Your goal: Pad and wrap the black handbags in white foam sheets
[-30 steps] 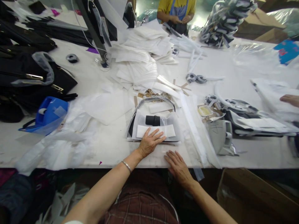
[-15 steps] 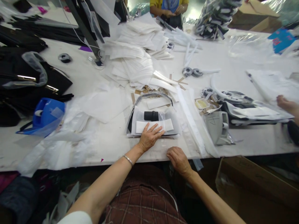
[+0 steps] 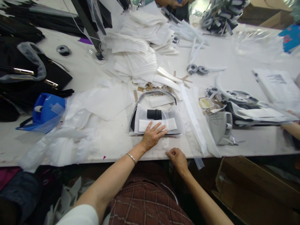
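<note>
A small black handbag (image 3: 132, 123) lies flat on the table in front of me, wrapped in thin whitish sheeting, its covered handle arching away from me. A black band (image 3: 154, 114) shows at its middle, above a white padding strip (image 3: 172, 124). Across the strip and the bag's near edge rests my left hand (image 3: 152, 136), fingers spread and flat. My right hand (image 3: 177, 158) is at the table's front edge, just below the bag, thumb and fingers pinched together. Something clear and thin shows between it and the bag; what the fingers hold is too faint to name.
Stacked white sheets (image 3: 138, 47) lie behind the bag. To the right are long white strips (image 3: 193, 118), a grey tape dispenser (image 3: 220, 128) and a wrapped bag (image 3: 255, 111). On the left stand a blue tape dispenser (image 3: 48, 109) and black bags (image 3: 30, 72). Another person's arm (image 3: 292, 129) reaches in at right.
My right hand has shifted slightly left, and its pinch shows more clearly. My left hand stays flat on the bag. The view has tilted down a little; the other person's hand at right has moved nearer.
</note>
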Motion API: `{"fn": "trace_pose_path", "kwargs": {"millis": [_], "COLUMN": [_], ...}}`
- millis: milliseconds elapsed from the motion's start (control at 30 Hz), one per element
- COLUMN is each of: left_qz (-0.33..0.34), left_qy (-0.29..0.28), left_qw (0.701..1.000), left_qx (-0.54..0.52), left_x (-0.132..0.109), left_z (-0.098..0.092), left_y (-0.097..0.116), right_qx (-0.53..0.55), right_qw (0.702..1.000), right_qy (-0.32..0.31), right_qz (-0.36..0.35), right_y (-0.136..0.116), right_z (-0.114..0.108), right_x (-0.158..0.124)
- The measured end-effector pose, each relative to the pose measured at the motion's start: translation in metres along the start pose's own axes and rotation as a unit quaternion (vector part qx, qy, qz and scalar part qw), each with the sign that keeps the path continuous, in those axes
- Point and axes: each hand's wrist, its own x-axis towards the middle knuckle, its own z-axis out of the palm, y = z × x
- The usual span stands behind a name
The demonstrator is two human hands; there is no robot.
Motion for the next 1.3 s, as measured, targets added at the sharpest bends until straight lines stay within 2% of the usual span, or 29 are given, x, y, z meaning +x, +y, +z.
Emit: {"fn": "trace_pose_path", "kwargs": {"millis": [100, 233, 300, 433, 500, 567, 633, 700, 733, 800, 867, 967, 1067, 1167, 1233, 1300], "left_qz": [-0.002, -0.004, 0.002, 0.025, 0.019, -0.002, -0.030, -0.048, -0.050, -0.044, -0.040, -0.042, -0.045, -0.036, -0.031, -0.038], "left_qy": [0.000, -0.005, -0.020, -0.055, -0.049, -0.030, -0.007, 0.013, 0.021, 0.029, 0.032, 0.038, 0.033, 0.010, 0.003, 0.003], "left_qw": [1.000, 1.000, 1.000, 0.997, 0.998, 0.999, 0.999, 0.999, 0.998, 0.999, 0.999, 0.998, 0.998, 0.999, 0.999, 0.999], "left_qx": [0.000, -0.006, -0.015, -0.038, -0.041, -0.036, -0.023, -0.013, -0.009, -0.005, -0.002, -0.006, -0.010, -0.010, -0.010, -0.009], "left_x": [-0.001, -0.002, -0.003, -0.004, -0.003, -0.002, 0.000, 0.001, 0.001, 0.000, -0.001, -0.002, -0.002, -0.002, -0.001, 0.000], "left_z": [0.001, 0.000, -0.002, -0.008, -0.007, -0.002, 0.003, 0.007, 0.008, 0.009, 0.008, 0.006, 0.006, 0.009, 0.012, 0.012], "left_y": [0.000, 0.000, 0.000, -0.002, 0.000, 0.003, 0.007, 0.011, 0.012, 0.014, 0.013, 0.012, 0.012, 0.015, 0.016, 0.017], "right_qx": [0.149, 0.400, 0.456, 0.512, 0.521, 0.500, 0.451, 0.386, 0.353, 0.296, 0.237, 0.100, -0.065, -0.158, -0.168, -0.162], "right_qw": [0.987, 0.903, 0.877, 0.852, 0.848, 0.863, 0.891, 0.918, 0.932, 0.954, 0.965, 0.949, 0.897, 0.863, 0.860, 0.860], "right_qy": [-0.033, -0.061, -0.035, 0.019, 0.029, 0.012, -0.040, -0.086, -0.086, -0.042, 0.028, 0.086, 0.084, 0.086, 0.107, 0.117], "right_qz": [0.040, 0.143, 0.145, 0.106, 0.095, 0.073, 0.044, 0.018, 0.005, -0.038, -0.113, -0.285, -0.429, -0.473, -0.471, -0.470], "right_y": [-0.007, -0.025, -0.041, -0.079, -0.094, -0.102, -0.105, -0.106, -0.108, -0.118, -0.133, -0.150, -0.132, -0.087, -0.061, -0.047], "right_z": [-0.002, -0.016, -0.026, -0.045, -0.048, -0.047, -0.050, -0.061, -0.070, -0.092, -0.110, -0.115, -0.090, -0.058, -0.043, -0.037], "right_x": [-0.002, -0.010, -0.011, -0.001, 0.006, 0.011, 0.014, 0.019, 0.024, 0.039, 0.061, 0.098, 0.129, 0.150, 0.158, 0.161]}}
